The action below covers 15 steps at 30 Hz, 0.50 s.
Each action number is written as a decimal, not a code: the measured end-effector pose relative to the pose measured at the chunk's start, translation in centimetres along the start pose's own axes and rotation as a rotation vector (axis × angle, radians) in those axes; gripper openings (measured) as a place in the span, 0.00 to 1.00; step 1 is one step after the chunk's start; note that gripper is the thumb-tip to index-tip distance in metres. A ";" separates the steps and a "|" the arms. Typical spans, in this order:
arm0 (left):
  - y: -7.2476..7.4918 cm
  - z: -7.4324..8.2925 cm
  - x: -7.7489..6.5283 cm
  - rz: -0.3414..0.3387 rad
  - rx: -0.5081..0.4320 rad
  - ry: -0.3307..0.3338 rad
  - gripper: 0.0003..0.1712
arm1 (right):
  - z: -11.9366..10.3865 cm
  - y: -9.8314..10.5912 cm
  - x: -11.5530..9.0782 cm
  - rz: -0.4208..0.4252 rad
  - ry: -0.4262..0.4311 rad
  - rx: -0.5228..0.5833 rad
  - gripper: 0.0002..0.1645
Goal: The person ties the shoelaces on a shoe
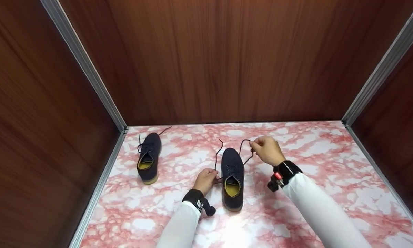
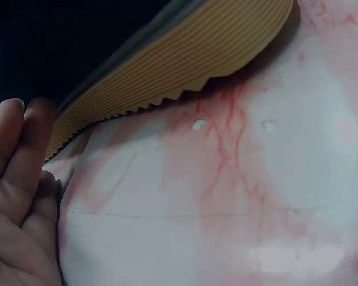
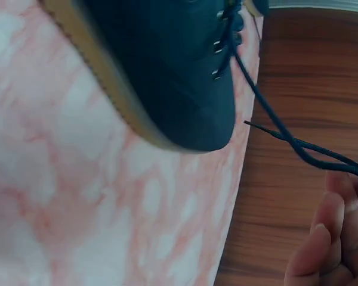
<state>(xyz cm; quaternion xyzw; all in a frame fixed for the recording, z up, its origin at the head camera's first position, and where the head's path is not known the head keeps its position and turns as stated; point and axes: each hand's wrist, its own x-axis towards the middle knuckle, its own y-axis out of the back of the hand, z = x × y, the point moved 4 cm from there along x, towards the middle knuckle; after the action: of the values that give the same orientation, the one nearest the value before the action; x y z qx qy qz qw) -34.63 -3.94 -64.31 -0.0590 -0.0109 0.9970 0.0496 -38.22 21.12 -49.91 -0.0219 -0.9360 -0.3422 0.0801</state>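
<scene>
A dark navy lace-up shoe (image 1: 231, 162) with a yellow insole stands on the marbled surface, its toe pointing away from me. At its left side my left hand (image 1: 205, 181) pinches one shoelace (image 1: 216, 158), whose loose end extends up toward the toe. In the left wrist view the fingers (image 2: 30, 155) are beside the ribbed tan sole (image 2: 185, 47), and the lace is hidden there. Right of the shoe, my right hand (image 1: 268, 150) holds the other shoelace (image 1: 248, 159) raised, with its free end looping back. The right wrist view shows this lace (image 3: 262, 98) running from the eyelets to the fingers (image 3: 328, 220).
A matching navy shoe (image 1: 151, 144) stands at the back left, its laces loose. Wood-grain panels (image 1: 206, 62) with metal edge strips (image 1: 89, 74) enclose the back and both sides. The red-and-white marbled surface (image 1: 313, 165) spreads around the shoes.
</scene>
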 end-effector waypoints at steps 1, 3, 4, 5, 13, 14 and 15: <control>0.1 0.0 0.0 0.005 0.005 0.002 0.10 | -0.6 -0.2 0.2 0.021 0.007 -0.021 0.15; 0.2 0.1 -0.1 0.015 0.032 0.005 0.10 | -1.9 -0.8 0.7 0.052 0.023 -0.051 0.15; 0.2 0.1 -0.1 0.018 0.046 0.008 0.10 | -2.6 -1.3 0.9 0.057 0.031 -0.052 0.14; 0.2 0.2 -0.2 0.020 0.060 0.006 0.10 | -3.4 -1.7 1.0 0.054 0.049 -0.049 0.14; 0.0 0.4 -0.5 0.019 0.114 -0.029 0.12 | -6.5 -4.4 1.0 -0.139 0.190 0.043 0.17; 0.1 0.4 -0.5 0.025 0.126 -0.027 0.12 | -6.1 -4.4 0.9 -0.141 0.197 0.038 0.16; 0.3 0.4 -0.5 0.034 0.146 -0.031 0.12 | -5.7 -4.3 0.9 -0.136 0.199 0.033 0.16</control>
<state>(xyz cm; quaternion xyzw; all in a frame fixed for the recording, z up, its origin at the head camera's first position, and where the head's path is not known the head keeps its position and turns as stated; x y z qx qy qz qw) -34.26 -4.28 -63.87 -0.0400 0.0620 0.9966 0.0365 -38.71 14.12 -48.21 0.0772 -0.9282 -0.3319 0.1495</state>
